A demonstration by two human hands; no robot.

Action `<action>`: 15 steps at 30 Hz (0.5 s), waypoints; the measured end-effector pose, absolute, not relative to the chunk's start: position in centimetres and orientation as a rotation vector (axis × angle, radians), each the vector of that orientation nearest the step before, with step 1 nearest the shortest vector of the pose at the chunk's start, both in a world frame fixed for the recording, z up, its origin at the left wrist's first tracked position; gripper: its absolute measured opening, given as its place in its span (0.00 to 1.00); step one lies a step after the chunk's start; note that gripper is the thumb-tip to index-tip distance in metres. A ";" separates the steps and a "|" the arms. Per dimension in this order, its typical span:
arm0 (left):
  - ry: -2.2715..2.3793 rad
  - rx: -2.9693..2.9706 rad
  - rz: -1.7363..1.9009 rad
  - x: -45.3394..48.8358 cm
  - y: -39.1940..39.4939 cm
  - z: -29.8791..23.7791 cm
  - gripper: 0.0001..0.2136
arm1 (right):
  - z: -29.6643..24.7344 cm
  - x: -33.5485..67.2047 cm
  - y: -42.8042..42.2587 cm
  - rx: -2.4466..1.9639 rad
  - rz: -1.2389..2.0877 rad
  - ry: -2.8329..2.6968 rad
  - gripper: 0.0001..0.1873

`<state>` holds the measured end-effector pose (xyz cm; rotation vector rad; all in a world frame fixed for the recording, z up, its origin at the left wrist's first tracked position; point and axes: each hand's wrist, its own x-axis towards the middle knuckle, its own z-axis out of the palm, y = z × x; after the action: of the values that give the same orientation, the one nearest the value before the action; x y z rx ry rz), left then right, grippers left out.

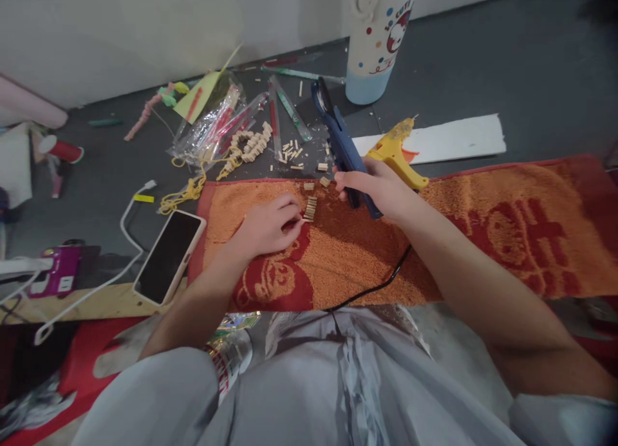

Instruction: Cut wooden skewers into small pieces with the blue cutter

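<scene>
My left hand (273,226) rests on the orange and red towel (357,266), fingers curled and pinched at the near end of a short row of small wooden pieces (311,206). A pale piece shows at its fingertips. In my right hand (379,185) is a long, dark blue two-armed tool (345,140), tilted with its black-tipped end pointing away from me; its exact kind is unclear. Two little wooden bundles (324,181) lie between the hands near the towel's far edge. Just right of the tool lies a yellow glue gun (393,151).
Loose wood bits (290,153), a beige beaded strand (253,143) and plastic-wrapped sticks (219,124) lie beyond the towel. A tall cup (369,60) stands at the back, near a white strip (458,140). A phone (168,256) and white cable (126,221) lie left. A black cord (371,285) crosses the towel.
</scene>
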<state>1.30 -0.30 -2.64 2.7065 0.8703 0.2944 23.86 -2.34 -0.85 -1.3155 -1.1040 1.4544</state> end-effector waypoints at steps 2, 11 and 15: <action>0.868 2.697 0.306 1.3 -0.3 -2.7 0.07 | -0.8 23.8 -2.4 -1.321 1.451 -1.102 0.10; 0.840 2.710 0.354 1.2 0.1 -3.0 0.06 | -0.8 23.9 -2.4 -1.310 1.452 -1.126 0.10; 0.780 2.753 0.375 1.2 0.3 -3.0 0.06 | -0.8 24.0 -2.4 -1.317 1.444 -1.139 0.10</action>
<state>1.21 0.30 -3.03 2.7526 0.7800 0.3746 23.96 -2.44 -0.81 -1.3172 -1.1393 1.4435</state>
